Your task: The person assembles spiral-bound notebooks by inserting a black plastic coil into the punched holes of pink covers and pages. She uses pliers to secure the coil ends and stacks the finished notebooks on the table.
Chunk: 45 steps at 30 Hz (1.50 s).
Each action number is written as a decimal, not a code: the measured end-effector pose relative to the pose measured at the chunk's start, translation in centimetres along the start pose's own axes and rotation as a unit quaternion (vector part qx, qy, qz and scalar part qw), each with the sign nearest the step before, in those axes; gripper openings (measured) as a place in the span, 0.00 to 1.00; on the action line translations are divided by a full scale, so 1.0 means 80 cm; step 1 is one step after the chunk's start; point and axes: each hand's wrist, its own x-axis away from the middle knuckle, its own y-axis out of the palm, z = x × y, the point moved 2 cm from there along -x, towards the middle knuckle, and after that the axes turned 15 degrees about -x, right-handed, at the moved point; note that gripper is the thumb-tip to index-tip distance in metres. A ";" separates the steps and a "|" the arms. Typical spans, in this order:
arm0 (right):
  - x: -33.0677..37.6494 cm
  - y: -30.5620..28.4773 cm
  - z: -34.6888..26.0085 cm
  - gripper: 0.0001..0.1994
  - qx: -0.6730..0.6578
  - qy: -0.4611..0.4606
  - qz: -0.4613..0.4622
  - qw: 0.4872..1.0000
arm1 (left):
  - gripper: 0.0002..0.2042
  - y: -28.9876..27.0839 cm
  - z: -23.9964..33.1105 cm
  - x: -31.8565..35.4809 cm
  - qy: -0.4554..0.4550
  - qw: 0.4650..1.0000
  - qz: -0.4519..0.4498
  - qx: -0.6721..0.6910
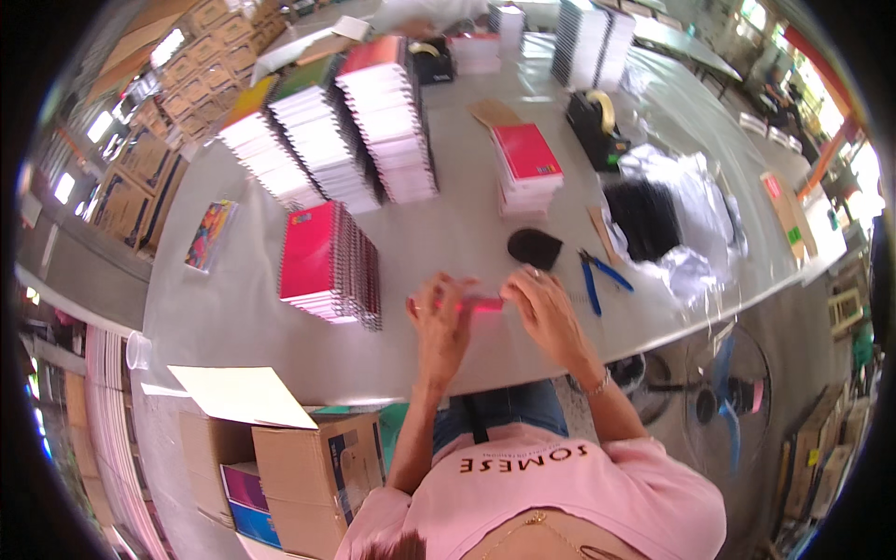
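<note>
Between my hands is a thin red notebook [483, 304], seen almost edge-on and blurred. My left hand [441, 319] grips its left end with bent fingers. At its right end, my right hand [543, 310] has its fingers pinched together on the edge. To the left stands a stack of red spiral notebooks [313, 250], their wire coils facing right. Beyond my hands sits a smaller pile of red-covered notebooks [530, 154]. A black rounded pad [534, 248] lies just past my right hand, with blue-handled pliers [597, 280] to its right.
Tall stacks of spiral notebooks [322, 140] stand at the far left. A tape dispenser [595, 131] and black wire coils [642, 219] in crumpled plastic are to the right. An open cardboard box [313, 467] sits below the table's [233, 345] near edge; a fan [709, 401] stands right.
</note>
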 end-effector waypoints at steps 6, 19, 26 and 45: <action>0.006 0.016 0.007 0.06 0.018 0.039 -0.049 0.998 | 0.28 -0.006 -0.024 0.002 -0.016 0.995 0.092 0.042; -0.034 -0.063 0.127 0.22 0.088 0.136 -0.145 0.976 | 0.21 -0.017 -0.029 0.001 0.065 0.997 0.013 0.045; -0.025 -0.026 0.123 0.33 -0.058 0.194 -0.240 0.949 | 0.21 -0.025 -0.047 -0.014 0.063 0.992 -0.048 0.099; 0.010 -0.030 0.104 0.27 -0.549 0.245 -0.242 0.761 | 0.49 0.023 -0.067 0.001 -0.021 0.981 -0.030 0.191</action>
